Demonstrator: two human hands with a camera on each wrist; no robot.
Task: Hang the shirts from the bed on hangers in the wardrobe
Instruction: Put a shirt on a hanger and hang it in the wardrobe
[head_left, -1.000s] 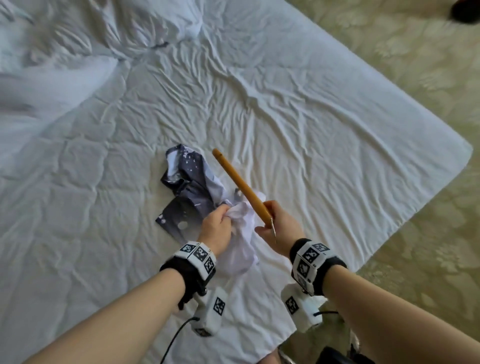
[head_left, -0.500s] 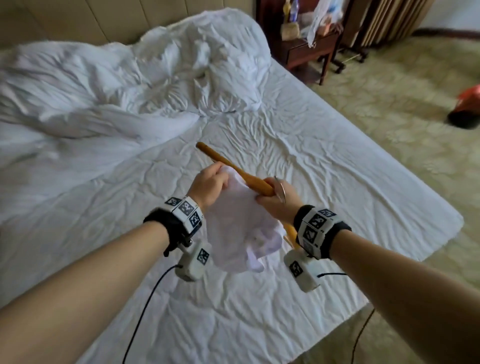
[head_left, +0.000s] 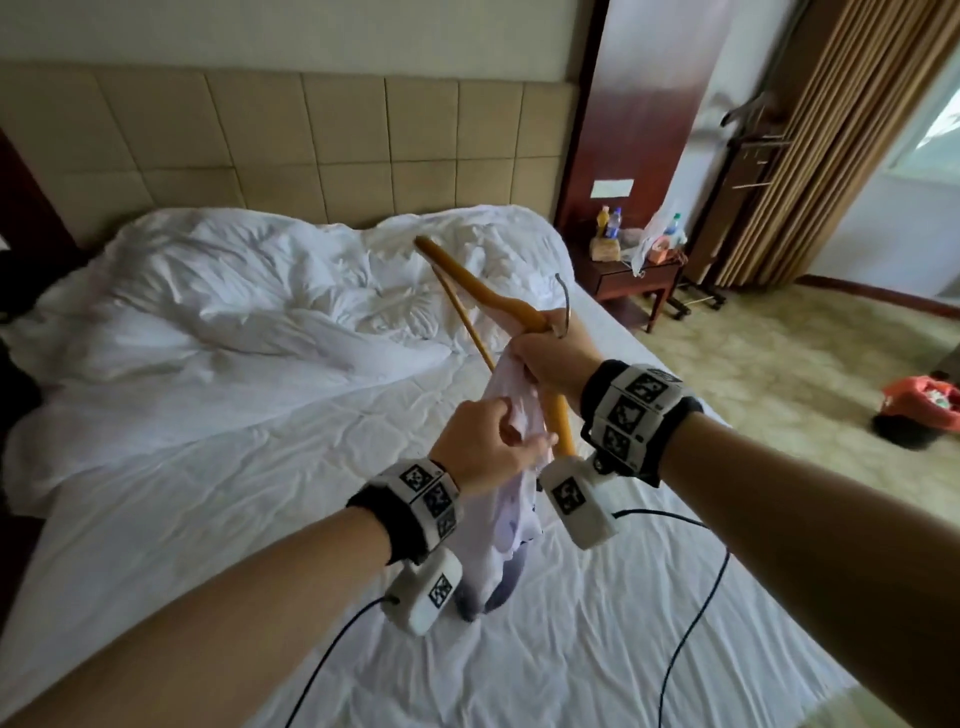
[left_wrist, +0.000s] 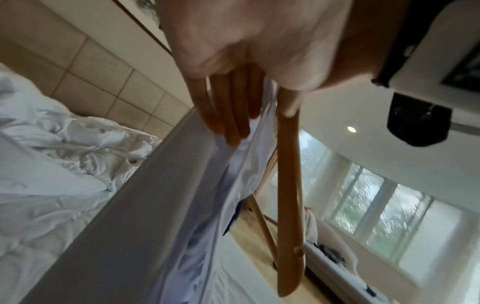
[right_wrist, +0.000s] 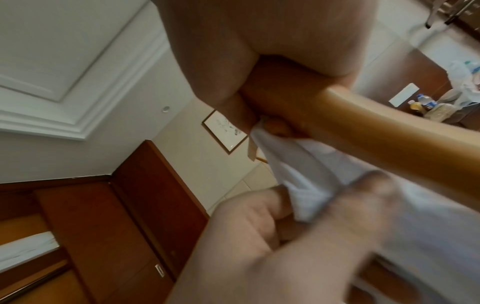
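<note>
My right hand grips a wooden hanger at its neck, just below the metal hook. One hanger arm points up and away over the bed. A white shirt with dark parts hangs from both hands above the mattress. My left hand pinches its fabric beside the lower hanger arm. In the right wrist view the shirt runs from under my right hand's fingers, beside the hanger, into my left hand. The left wrist view shows the shirt stretched beside the hanger arm.
The bed lies below the hands, with a crumpled white duvet at the padded headboard. A nightstand with bottles stands at the right. An orange and black object sits on the floor. Dark wood doors show in the right wrist view.
Both hands lifted the shirt and hanger off the bed and higher. My left hand moved down the fabric, below my right hand. The head view tilted up to the headboard.
</note>
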